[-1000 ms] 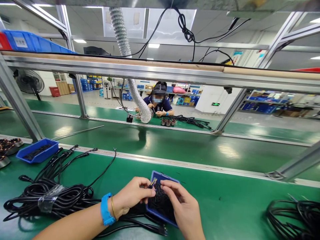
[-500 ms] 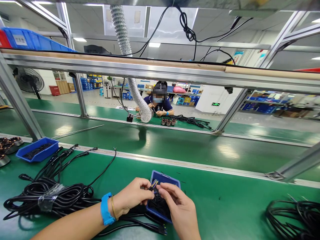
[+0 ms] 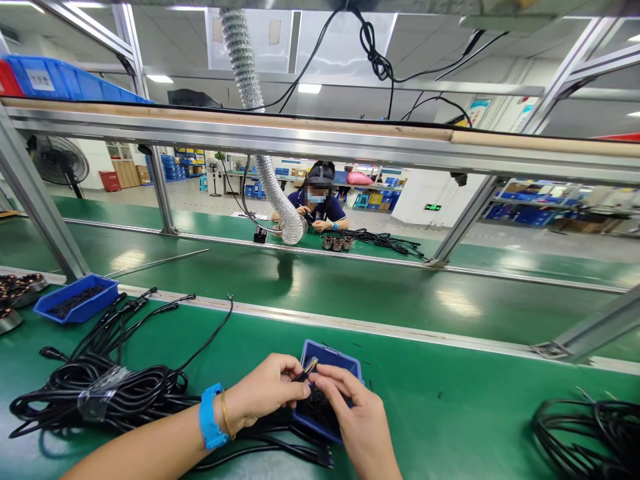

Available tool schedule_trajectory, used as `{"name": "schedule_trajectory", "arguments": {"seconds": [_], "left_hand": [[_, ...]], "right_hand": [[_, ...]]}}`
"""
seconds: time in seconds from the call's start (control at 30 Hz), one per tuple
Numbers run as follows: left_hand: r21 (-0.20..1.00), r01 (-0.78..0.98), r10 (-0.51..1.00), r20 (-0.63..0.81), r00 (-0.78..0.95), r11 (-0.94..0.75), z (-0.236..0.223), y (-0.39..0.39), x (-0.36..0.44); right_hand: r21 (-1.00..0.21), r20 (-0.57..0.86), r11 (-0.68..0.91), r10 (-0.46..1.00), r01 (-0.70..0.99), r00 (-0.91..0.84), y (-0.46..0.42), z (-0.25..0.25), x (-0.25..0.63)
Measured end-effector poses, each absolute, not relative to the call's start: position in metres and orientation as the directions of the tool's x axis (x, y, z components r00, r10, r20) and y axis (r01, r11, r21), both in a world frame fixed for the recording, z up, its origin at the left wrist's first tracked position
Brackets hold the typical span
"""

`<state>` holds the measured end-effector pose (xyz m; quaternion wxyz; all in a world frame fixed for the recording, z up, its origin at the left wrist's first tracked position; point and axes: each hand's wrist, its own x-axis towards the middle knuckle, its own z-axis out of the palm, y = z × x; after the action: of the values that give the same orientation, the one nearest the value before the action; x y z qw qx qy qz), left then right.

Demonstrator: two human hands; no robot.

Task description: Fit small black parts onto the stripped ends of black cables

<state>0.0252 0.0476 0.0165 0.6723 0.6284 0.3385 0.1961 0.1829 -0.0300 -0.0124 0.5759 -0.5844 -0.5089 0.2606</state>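
A cable end (image 3: 302, 376) is gripped by the left hand (image 3: 273, 388) near a blue box (image 3: 334, 355). The right hand (image 3: 354, 408) is held beside the coloured wires (image 3: 312, 365); whether its grip is closed cannot be told.

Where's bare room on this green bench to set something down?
The widest patch of green bench lies between the right hand and the coiled cable at far right, with a dark speck on it. A smaller one sits beyond the left hand, short of the metal strip. Crowded: the left, with bundled cables and a blue tray.
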Motion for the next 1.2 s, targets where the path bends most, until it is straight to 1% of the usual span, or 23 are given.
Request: {"name": "schedule_trajectory", "arguments": {"seconds": [0.07, 0.23, 0.33, 0.4, 0.47, 0.53, 0.6, 0.73, 0.87, 0.97, 1.07, 1.13, 1.2], "left_hand": [[0.978, 0.161, 0.672, -0.209, 0.711, 0.135, 0.019, 0.046, 0.025], [0.981, 0.162, 0.675, -0.188, 0.713, 0.103, 0.022, 0.046, 0.023], [0.986, 0.127, 0.688, -0.167, 0.706, 0.110, 0.020, 0.048, 0.023], [0.988, 0.077, 0.702, -0.147, 0.696, 0.131, 0.019, 0.050, 0.023], [0.988, 0.028, 0.709, -0.130, 0.693, 0.154, 0.019, 0.050, 0.023], [0.985, -0.005, 0.702, -0.121, 0.702, 0.175, 0.020, 0.050, 0.022], [0.981, -0.015, 0.688, -0.125, 0.715, 0.194, 0.021, 0.050, 0.020], [0.979, -0.006, 0.690, -0.141, 0.710, 0.206, 0.024, 0.051, 0.018], [0.984, -0.025, 0.719, -0.111, 0.686, 0.176, 0.026, 0.052, 0.019], [0.983, -0.032, 0.719, -0.111, 0.686, 0.183, 0.026, 0.053, 0.020], [0.982, -0.042, 0.721, -0.108, 0.685, 0.187, 0.025, 0.053, 0.020], [0.981, -0.052, 0.720, -0.102, 0.686, 0.189, 0.025, 0.052, 0.020], [0.980, -0.063, 0.724, -0.095, 0.683, 0.188, 0.025, 0.052, 0.021]], "right_hand": [[-0.945, 0.262, 0.169, 0.902, 0.279, 0.344, -0.030, -0.011, 0.184], [-0.897, 0.366, 0.267, 0.896, 0.353, 0.252, -0.031, -0.003, 0.182], [-0.892, 0.378, 0.294, 0.902, 0.345, 0.208, -0.030, -0.004, 0.181], [-0.920, 0.333, 0.261, 0.915, 0.293, 0.228, -0.030, -0.008, 0.181], [-0.957, 0.250, 0.202, 0.939, 0.207, 0.238, -0.029, -0.012, 0.182], [-0.984, 0.154, 0.132, 0.968, 0.119, 0.199, -0.028, -0.014, 0.182], [-0.995, 0.091, 0.083, 0.985, 0.055, 0.149, -0.028, -0.015, 0.180], [-0.996, 0.084, 0.087, 0.986, -0.015, 0.145, -0.028, -0.014, 0.175], [-0.997, 0.080, 0.081, 0.990, -0.005, 0.114, -0.028, -0.011, 0.178], [-0.996, 0.081, 0.086, 0.982, -0.021, 0.170, -0.030, -0.008, 0.185], [-0.993, 0.114, 0.102, 0.967, 0.066, 0.228, -0.031, -0.007, 0.191], [-0.987, 0.142, 0.119, 0.965, 0.112, 0.222, -0.031, -0.007, 0.191], [-0.985, 0.153, 0.131, 0.965, 0.116, 0.211, -0.030, -0.009, 0.188]]}}
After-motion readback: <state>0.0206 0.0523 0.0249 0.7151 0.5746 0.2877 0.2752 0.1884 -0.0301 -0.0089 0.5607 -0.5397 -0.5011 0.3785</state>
